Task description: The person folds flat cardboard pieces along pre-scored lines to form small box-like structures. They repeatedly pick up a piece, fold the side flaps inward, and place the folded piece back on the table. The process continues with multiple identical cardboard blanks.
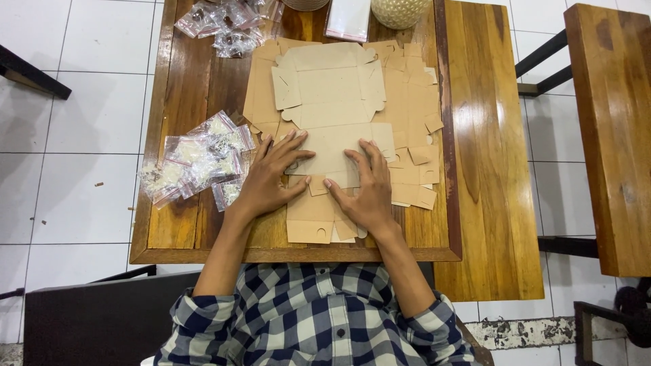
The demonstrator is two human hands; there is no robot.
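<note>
Just beyond the fingers point(288, 146) of both hands, flat cardboard box blanks point(332, 95) cover the middle of the desk point(196, 88), low enough for a hand to pass over them. Left of the fingers lies a heap of small clear bags point(196, 163), close beside the left hand point(268, 179). Far ahead of the fingers, more clear bags point(224, 20) and two round containers point(397, 10) stand at the edge. Between the heap and the far bags bare wood is open, and right of the right hand point(366, 190) a narrow bare strip

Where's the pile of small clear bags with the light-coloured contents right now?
In the head view, the pile of clear bags lies on the wooden table near its left edge, just left of the left hand, which rests on the flat cardboard box blank.
</note>
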